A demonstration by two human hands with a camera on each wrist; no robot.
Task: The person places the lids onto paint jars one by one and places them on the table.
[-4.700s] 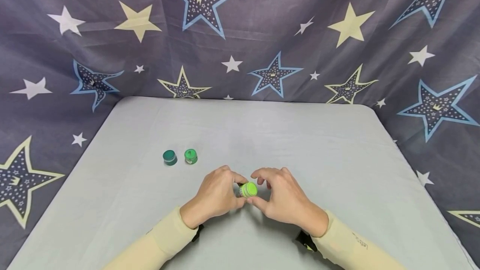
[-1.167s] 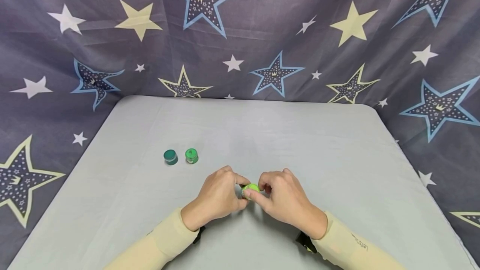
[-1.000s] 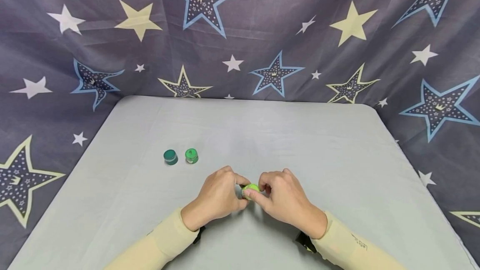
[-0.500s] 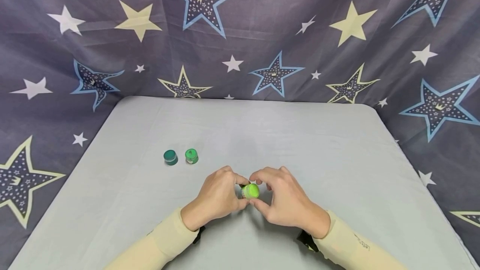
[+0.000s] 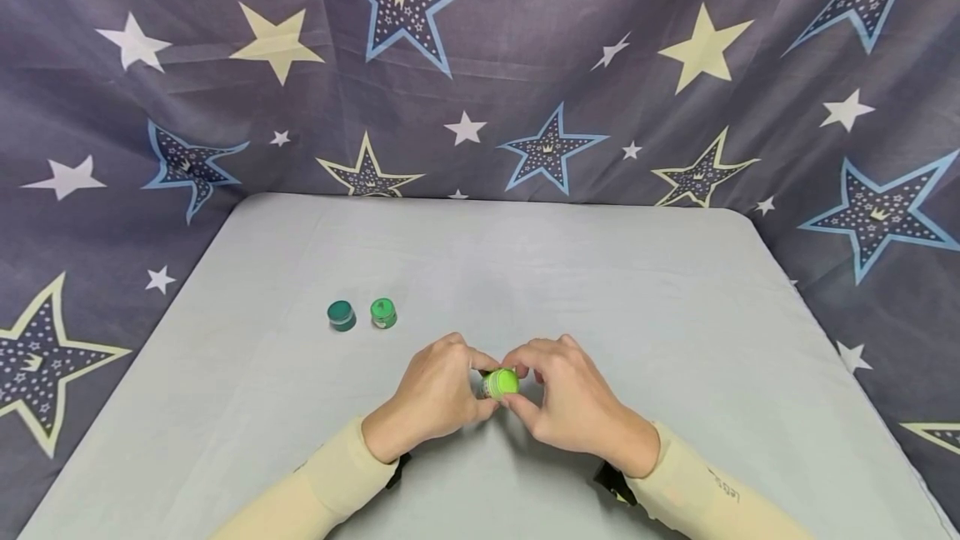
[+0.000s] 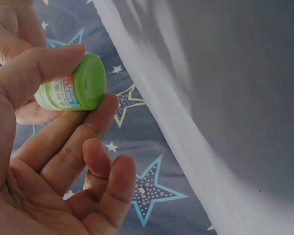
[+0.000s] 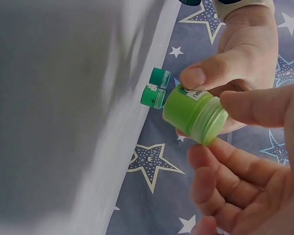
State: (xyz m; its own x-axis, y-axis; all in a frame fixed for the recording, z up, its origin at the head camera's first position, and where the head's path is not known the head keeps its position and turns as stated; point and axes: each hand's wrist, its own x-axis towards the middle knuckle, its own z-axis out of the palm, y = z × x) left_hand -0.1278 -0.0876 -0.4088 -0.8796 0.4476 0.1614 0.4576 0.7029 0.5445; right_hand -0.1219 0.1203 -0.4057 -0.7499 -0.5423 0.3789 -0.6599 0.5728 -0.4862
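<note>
In the head view, a small lime-green paint jar (image 5: 500, 382) is tilted between both hands, its lid end toward the right. My left hand (image 5: 431, 390) grips the jar's body between thumb and fingers. The left wrist view shows the base and printed label of this jar (image 6: 90, 83). From the other side, my right hand (image 5: 573, 398) pinches the rim of the lid (image 7: 209, 121), thumb on one edge and fingertips opposite. The lid sits on the jar in the right wrist view.
Two more closed jars stand upright side by side, left of and beyond the hands: a dark teal one (image 5: 341, 316) and a green one (image 5: 383, 313). Pale cloth covers the table (image 5: 600, 273). A starry curtain (image 5: 480, 65) hangs around its back and sides.
A second ago my right thumb lay across the lid with the fingers curled. The right hand then turned back and spread, and its fingers now meet the lid's rim. The left hand stayed put.
</note>
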